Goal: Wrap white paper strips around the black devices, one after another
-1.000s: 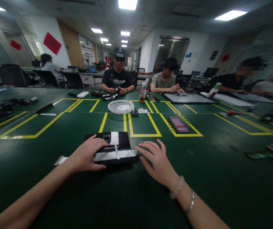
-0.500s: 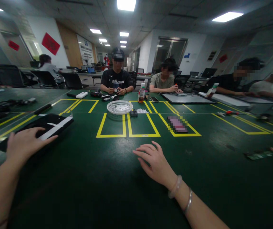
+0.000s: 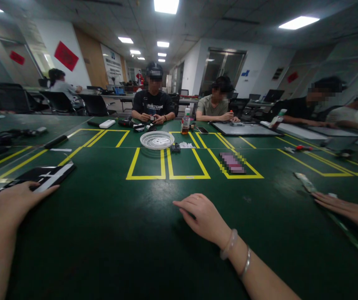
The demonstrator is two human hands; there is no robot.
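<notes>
My left hand point(image 3: 11, 201) lies flat, fingers out, on a flat black panel with white tape strips point(image 3: 43, 176) at the far left of the green table. My right hand point(image 3: 202, 217) rests palm down near the table's middle, fingers loosely curved and apart, with nothing in it; two bangles sit on its wrist. The mat in front of that hand is bare.
Yellow tape rectangles point(image 3: 146, 164) mark the green mat. Beyond them stand a white round grille point(image 3: 157, 140), a small black part point(image 3: 175, 147) and a bottle point(image 3: 185, 124). Several people sit across the table. Another person's hand point(image 3: 348, 208) reaches in at the right with a long strip.
My left hand slid the black panel from the table's middle out to the far left. My right hand drew back slightly. A neighbour's hand with a strip came further in at the right.
</notes>
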